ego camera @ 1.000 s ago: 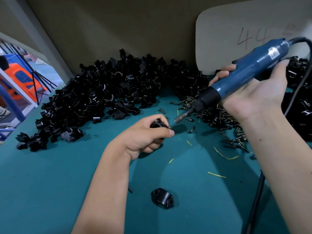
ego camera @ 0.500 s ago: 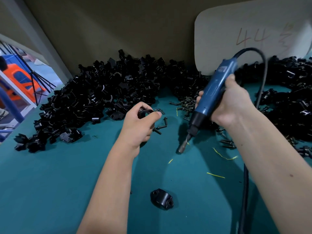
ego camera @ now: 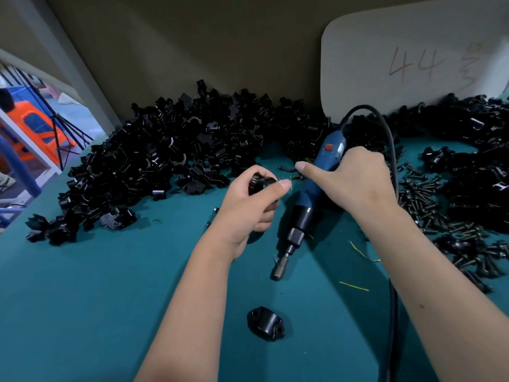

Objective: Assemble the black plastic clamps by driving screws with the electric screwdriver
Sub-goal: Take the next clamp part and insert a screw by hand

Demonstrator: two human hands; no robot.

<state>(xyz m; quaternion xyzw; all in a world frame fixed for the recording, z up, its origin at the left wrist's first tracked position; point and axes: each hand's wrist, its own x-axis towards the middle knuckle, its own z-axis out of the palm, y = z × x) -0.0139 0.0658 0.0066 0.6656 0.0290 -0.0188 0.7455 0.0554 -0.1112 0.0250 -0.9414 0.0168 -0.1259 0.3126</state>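
The left hand (ego camera: 256,205) pinches a black clamp half (ego camera: 260,183) above the teal surface (ego camera: 110,299). The right hand (ego camera: 355,183), just beside it, wraps the electric screwdriver (ego camera: 311,199), whose long axis runs toward the viewer with its bit low near the surface. The loose screws (ego camera: 424,197) lie right of that hand, so it is the nearer one to fetch one.

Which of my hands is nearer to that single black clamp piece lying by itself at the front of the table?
Left. The left hand is up-table from the lone clamp piece; the right hand is further back and right, on the screwdriver.
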